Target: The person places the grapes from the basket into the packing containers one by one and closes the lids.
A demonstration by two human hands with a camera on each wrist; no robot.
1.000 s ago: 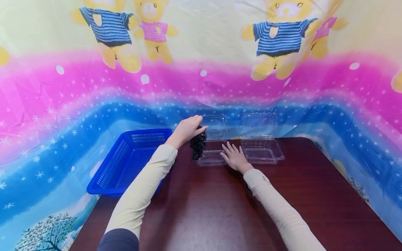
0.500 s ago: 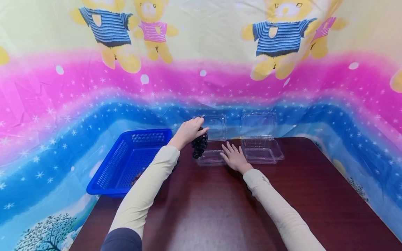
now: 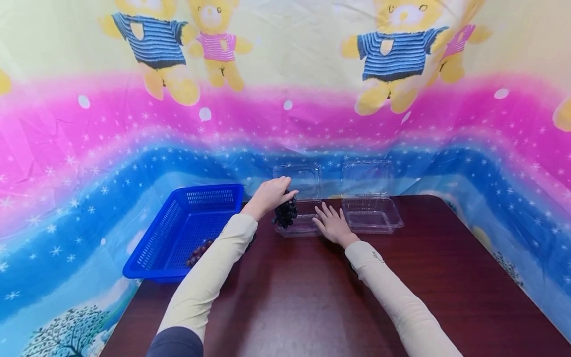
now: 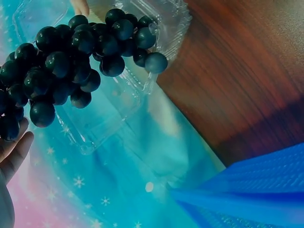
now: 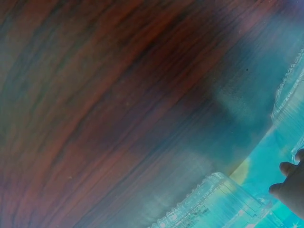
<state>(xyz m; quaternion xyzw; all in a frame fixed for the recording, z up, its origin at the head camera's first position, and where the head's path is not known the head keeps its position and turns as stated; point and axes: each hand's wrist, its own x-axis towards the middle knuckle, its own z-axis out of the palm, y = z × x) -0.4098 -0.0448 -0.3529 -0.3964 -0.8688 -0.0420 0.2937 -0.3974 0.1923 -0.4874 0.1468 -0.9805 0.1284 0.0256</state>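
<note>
Bunch of dark round grapes [image 3: 285, 213] gripped by left hand [image 3: 269, 195] over clear plastic clamshell box [image 3: 300, 224]; right hand [image 3: 332, 224] laid flat, fingers straight, on box edge.

A makeshift home-like or staged fruit-packing corner: a dark wooden tabletop [image 3: 312, 297] backed by a bright teddy-bear cloth [image 3: 285, 99], with a blue basket [image 3: 178, 233] left and clear clamshell boxes [image 3: 372, 210] at the far edge.

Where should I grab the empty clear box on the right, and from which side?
Grip the clear box by its low front rim, coming from the near, right side. Its lid stands open at the back, and the right hand lies flat just to its left, so those sides are blocked.
</note>
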